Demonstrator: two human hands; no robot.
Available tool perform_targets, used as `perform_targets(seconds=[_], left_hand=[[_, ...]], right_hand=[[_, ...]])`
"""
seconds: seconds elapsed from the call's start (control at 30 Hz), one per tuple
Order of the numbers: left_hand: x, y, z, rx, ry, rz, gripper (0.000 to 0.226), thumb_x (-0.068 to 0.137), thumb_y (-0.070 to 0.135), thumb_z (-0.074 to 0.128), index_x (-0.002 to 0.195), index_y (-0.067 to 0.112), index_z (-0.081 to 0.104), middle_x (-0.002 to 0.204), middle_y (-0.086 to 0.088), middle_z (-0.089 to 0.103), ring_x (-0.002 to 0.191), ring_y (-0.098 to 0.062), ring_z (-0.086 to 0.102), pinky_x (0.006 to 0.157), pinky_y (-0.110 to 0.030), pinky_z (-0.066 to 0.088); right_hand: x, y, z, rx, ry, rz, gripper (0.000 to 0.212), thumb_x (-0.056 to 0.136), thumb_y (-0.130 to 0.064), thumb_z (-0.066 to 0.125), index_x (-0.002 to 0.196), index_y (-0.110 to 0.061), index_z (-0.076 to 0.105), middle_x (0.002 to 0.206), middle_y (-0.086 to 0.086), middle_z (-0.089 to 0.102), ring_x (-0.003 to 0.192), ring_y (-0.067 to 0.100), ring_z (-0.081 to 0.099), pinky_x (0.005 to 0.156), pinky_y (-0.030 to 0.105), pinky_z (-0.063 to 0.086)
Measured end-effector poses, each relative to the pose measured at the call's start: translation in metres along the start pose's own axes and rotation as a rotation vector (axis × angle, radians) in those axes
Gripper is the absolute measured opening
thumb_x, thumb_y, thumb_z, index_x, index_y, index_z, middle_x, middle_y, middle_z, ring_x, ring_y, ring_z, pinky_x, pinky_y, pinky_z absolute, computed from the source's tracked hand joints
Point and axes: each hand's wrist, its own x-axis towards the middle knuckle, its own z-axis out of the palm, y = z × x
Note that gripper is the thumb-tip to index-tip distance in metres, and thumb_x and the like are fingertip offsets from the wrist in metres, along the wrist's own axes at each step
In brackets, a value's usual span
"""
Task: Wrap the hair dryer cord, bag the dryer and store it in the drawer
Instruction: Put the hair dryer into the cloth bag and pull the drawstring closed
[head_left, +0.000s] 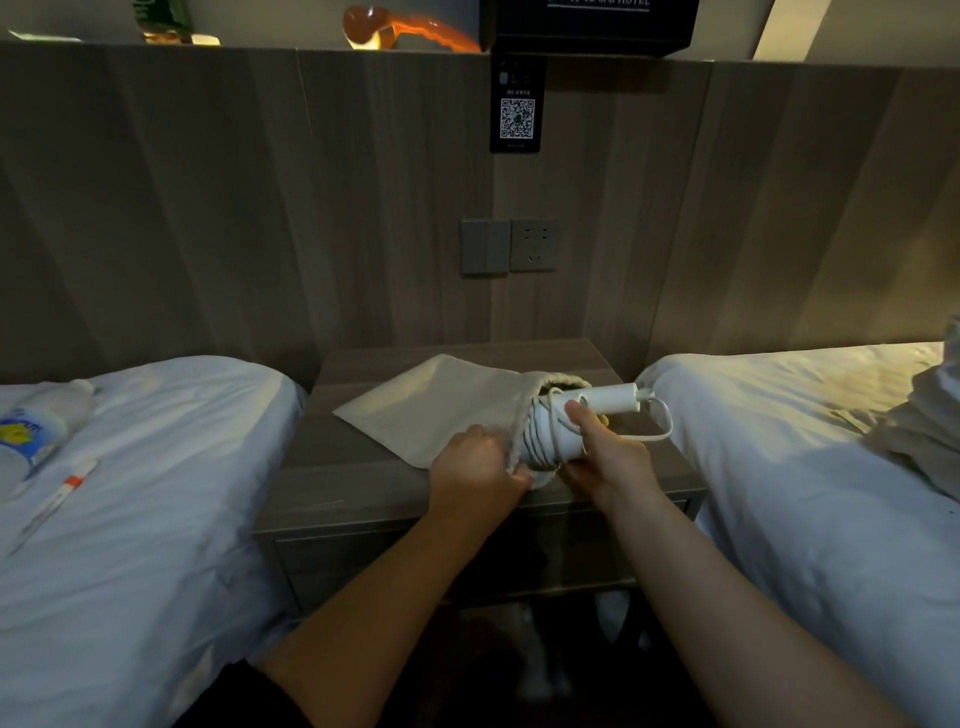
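A white hair dryer (608, 399) lies across the wooden nightstand (332, 483), its cord (540, 436) wound around the body. One loop of cord (662, 428) sticks out to the right. The dryer's wrapped end sits in the mouth of a beige drawstring bag (441, 405) that lies flat on the nightstand top. My left hand (475, 462) pinches the bag's rim at the opening. My right hand (605, 457) grips the wrapped dryer body. The drawer front (363, 566) below the top looks closed.
Two beds with white sheets flank the nightstand. On the left bed (156, 519) lie a plastic bottle (41, 426) and a thin pen-like stick (62, 493). Crumpled bedding (924, 426) sits on the right bed. A switch and socket panel (509, 245) is on the wooden wall.
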Motion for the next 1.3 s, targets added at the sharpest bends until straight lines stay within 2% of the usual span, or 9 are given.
perform_targets(seconds=[0.3, 0.57, 0.7, 0.8, 0.93, 1.03, 1.1, 1.2, 1.3], left_hand=[[0.006, -0.007, -0.001, -0.176, -0.211, 0.204, 0.021, 0.079, 0.025, 0.061, 0.067, 0.016, 0.045, 0.081, 0.001, 0.043, 0.085, -0.017, 0.044, 0.071, -0.028, 0.036], [0.010, -0.040, 0.000, -0.418, 0.039, -0.011, 0.021, 0.072, 0.032, 0.053, 0.064, 0.013, 0.047, 0.075, 0.007, 0.041, 0.074, -0.015, 0.044, 0.062, -0.025, 0.029], [0.014, -0.060, -0.001, -0.462, 0.098, -0.032, 0.021, 0.074, 0.028, 0.057, 0.069, 0.008, 0.052, 0.078, 0.009, 0.043, 0.073, -0.014, 0.046, 0.061, -0.017, 0.030], [0.013, -0.067, 0.002, -0.459, 0.135, -0.066, 0.014, 0.080, 0.017, 0.064, 0.074, 0.010, 0.053, 0.104, 0.001, 0.049, 0.091, -0.010, 0.049, 0.080, -0.018, 0.034], [0.005, -0.068, 0.009, -0.426, 0.204, -0.045, 0.014, 0.081, 0.016, 0.066, 0.080, 0.014, 0.052, 0.123, -0.006, 0.048, 0.113, -0.012, 0.045, 0.093, -0.019, 0.031], [0.005, -0.062, 0.012, -0.469, 0.252, -0.030, 0.039, 0.075, 0.030, 0.068, 0.105, 0.010, 0.053, 0.127, -0.009, 0.046, 0.115, -0.019, 0.046, 0.097, -0.029, 0.041], [0.006, -0.053, 0.014, -0.515, 0.256, -0.047, 0.072, 0.070, 0.046, 0.064, 0.128, 0.009, 0.043, 0.137, -0.011, 0.041, 0.127, -0.020, 0.039, 0.107, -0.034, 0.036], [0.009, -0.043, 0.020, -0.516, 0.262, -0.030, 0.090, 0.071, 0.059, 0.059, 0.141, 0.011, 0.030, 0.147, -0.014, 0.033, 0.137, -0.023, 0.029, 0.112, -0.037, 0.028], [0.014, -0.043, 0.027, -0.432, 0.295, 0.004, 0.081, 0.075, 0.060, 0.057, 0.140, 0.020, 0.028, 0.144, -0.021, 0.038, 0.135, -0.033, 0.035, 0.110, -0.045, 0.033]], right_hand=[[0.000, 0.008, 0.032, 0.031, 0.148, 0.042, 0.063, 0.068, -0.028, 0.081, 0.119, -0.004, 0.053, 0.104, 0.012, 0.063, 0.089, 0.027, 0.062, 0.085, 0.043, 0.054], [0.006, 0.030, 0.031, 0.004, -0.101, 0.077, 0.038, 0.088, -0.027, 0.060, 0.121, -0.007, 0.056, 0.101, 0.009, 0.066, 0.094, 0.023, 0.064, 0.080, 0.035, 0.051], [0.010, 0.040, 0.019, -0.352, -0.337, 0.002, 0.036, 0.088, -0.033, 0.057, 0.119, -0.015, 0.059, 0.111, 0.004, 0.066, 0.099, 0.017, 0.061, 0.079, 0.028, 0.047], [0.004, 0.031, 0.008, -0.879, -0.529, -0.188, 0.030, 0.084, -0.038, 0.060, 0.108, -0.022, 0.068, 0.107, 0.000, 0.069, 0.099, 0.013, 0.060, 0.086, 0.029, 0.048], [-0.003, -0.009, -0.002, -1.526, -0.675, -0.294, 0.027, 0.090, -0.032, 0.054, 0.089, -0.011, 0.072, 0.083, 0.007, 0.067, 0.076, 0.009, 0.057, 0.077, 0.032, 0.048], [-0.009, -0.035, 0.000, -1.383, -0.572, -0.238, 0.036, 0.091, -0.018, 0.048, 0.062, -0.005, 0.065, 0.056, 0.005, 0.064, 0.051, 0.015, 0.058, 0.055, 0.029, 0.049], [0.005, -0.046, 0.005, -1.269, -0.316, -0.445, 0.035, 0.089, -0.013, 0.046, 0.059, -0.002, 0.063, 0.051, 0.007, 0.062, 0.044, 0.016, 0.055, 0.050, 0.026, 0.046], [0.034, -0.049, 0.017, -1.294, -0.160, -0.685, 0.026, 0.087, -0.017, 0.050, 0.080, 0.001, 0.067, 0.073, 0.014, 0.065, 0.066, 0.022, 0.057, 0.061, 0.033, 0.044], [0.053, -0.041, 0.027, -1.295, -0.320, -0.484, 0.037, 0.092, -0.031, 0.052, 0.121, -0.009, 0.058, 0.109, 0.009, 0.061, 0.090, 0.021, 0.058, 0.076, 0.035, 0.050]])
